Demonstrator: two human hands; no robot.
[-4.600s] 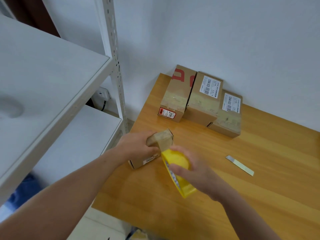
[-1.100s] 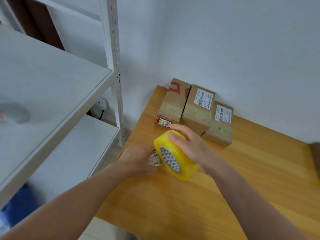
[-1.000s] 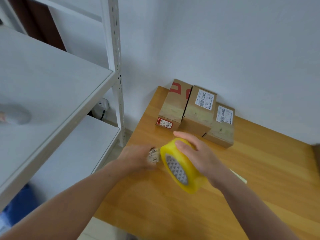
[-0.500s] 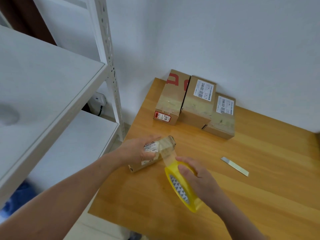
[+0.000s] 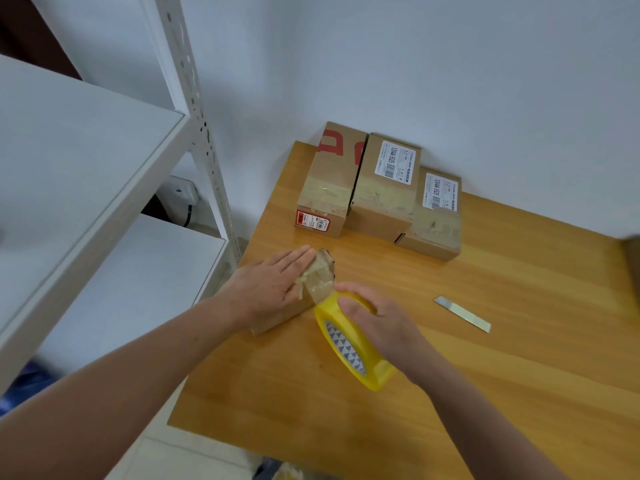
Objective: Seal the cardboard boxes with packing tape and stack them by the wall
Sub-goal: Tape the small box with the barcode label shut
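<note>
Left hand flat and wide open, fingers straight and close together, pressing down on top of a small brown cardboard box. Right hand curled round a big round yellow roll of packing tape, holding it tight. Roll up on its edge, tipped a bit, just beside the near right corner of the small box. Little grey triangles on the inside ring of the roll. A strip of shiny clear tape pulled from the roll up onto the end of the small box, a bit crinkly, right by the left fingertips.

Small box lying on a light brown wooden table, close to its left edge. To the right of the hands, well apart from them, a thin flat silver metal strip, lying slanted on the table.

Farther back, three more brown cardboard boxes in a row, side by side and touching, pushed up against the white wall. First the left box, with big red marks on top and a red and white sticker on its front. Then the middle box, with a white printed label on top. Then the right box, with a white label too. Yellowish tape across the top of all three, each one down on the table.

Left of the table, a white metal shelf rack with a row of holes down its post and two flat white shelves. Low on the wall behind it, a white socket with a black cord.
</note>
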